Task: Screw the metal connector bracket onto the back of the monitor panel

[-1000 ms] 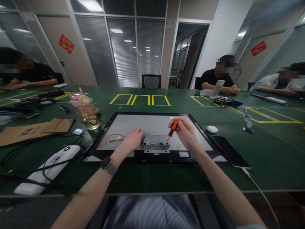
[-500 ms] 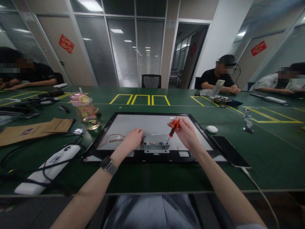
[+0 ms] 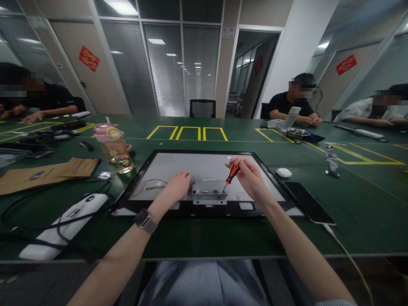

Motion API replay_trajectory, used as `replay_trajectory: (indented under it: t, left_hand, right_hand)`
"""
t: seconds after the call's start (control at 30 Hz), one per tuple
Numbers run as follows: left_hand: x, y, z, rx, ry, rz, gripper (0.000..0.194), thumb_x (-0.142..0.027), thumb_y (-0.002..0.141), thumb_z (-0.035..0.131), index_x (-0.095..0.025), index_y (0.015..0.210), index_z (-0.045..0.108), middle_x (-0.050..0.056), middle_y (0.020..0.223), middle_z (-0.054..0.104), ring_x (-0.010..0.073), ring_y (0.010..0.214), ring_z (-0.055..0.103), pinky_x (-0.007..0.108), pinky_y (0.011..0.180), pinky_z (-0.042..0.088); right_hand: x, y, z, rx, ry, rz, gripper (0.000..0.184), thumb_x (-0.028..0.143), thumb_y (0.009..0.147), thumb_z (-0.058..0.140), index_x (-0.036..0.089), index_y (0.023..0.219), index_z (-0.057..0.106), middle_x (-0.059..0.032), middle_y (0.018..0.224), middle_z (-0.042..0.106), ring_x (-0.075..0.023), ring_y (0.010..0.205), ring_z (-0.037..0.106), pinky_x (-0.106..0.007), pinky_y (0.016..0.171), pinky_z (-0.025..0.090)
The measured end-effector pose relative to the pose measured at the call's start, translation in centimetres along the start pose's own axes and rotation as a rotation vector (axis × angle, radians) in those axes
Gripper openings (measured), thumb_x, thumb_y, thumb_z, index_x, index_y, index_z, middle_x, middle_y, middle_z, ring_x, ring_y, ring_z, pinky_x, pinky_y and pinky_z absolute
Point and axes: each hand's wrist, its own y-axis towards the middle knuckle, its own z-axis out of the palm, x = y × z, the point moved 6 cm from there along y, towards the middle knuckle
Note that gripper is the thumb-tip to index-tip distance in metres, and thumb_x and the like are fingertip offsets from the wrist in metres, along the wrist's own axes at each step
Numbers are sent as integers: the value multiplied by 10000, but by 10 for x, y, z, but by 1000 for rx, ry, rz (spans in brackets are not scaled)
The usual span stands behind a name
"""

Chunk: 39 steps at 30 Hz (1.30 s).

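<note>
A flat display panel [image 3: 168,163] with a black frame lies back-side up on the table in front of me. A small grey metal box [image 3: 208,185] with video ports along its near face stands at the panel's near middle. My left hand [image 3: 178,185] is closed at the box's left end, its thumb hidden. In my right hand [image 3: 250,176] is an orange-and-black screwdriver [image 3: 233,173], pinched at the handle's top. Its shaft slants down-left, and the tip meets the box near the blue port. Thin cables [image 3: 153,183] lie left of my left hand.
To the left are a white power strip [image 3: 68,223] with black cords, a paper bag [image 3: 47,174] and a pink-lidded bottle [image 3: 113,146]. At right lie a white mouse [image 3: 283,172] and a phone [image 3: 309,202] on a cable. Several people sit across the green table [image 3: 191,242].
My hands, the screwdriver and the box stay almost in place; the right fingers shift very slightly around the handle. At far left, a person's hand has moved on the table.
</note>
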Motion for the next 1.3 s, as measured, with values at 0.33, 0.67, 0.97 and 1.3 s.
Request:
replay_trajectory:
  t: [0.33,0.67,0.97,1.3]
  left_hand:
    - [1,1,1,8,3,-4,336,-112,903,409,-131,1210,543,158,1207,572,255,1060,587,384,902,457]
    - [-1,0,-2,5,3,-6,326,-117,904,391,-143,1184,557,151,1189,584,243,1046,585,377,901,456]
    - [0,1,1,11,3,0,322,-118,898,413,-145,1186,554,144,1190,581,245,1060,586,359,894,458]
    - [0,1,1,11,15,-2,341,-111,903,404,-131,1211,546,146,1210,574,251,1068,582,368,908,464]
  right_hand:
    - [1,-2,7,37,93,57,232,498,853,631,283,932,664,-20,878,650,-216,905,624,-501,1000,443]
    - [-2,-3,4,27,47,74,248,494,844,644,293,989,656,-14,862,657,-208,889,633,-501,982,459]
    - [-1,-3,4,29,77,54,176,455,806,706,287,849,677,0,876,638,-183,873,622,-490,1028,440]
    - [0,-2,4,8,67,34,197,477,811,691,283,841,672,-9,947,644,-199,941,621,-478,1022,446]
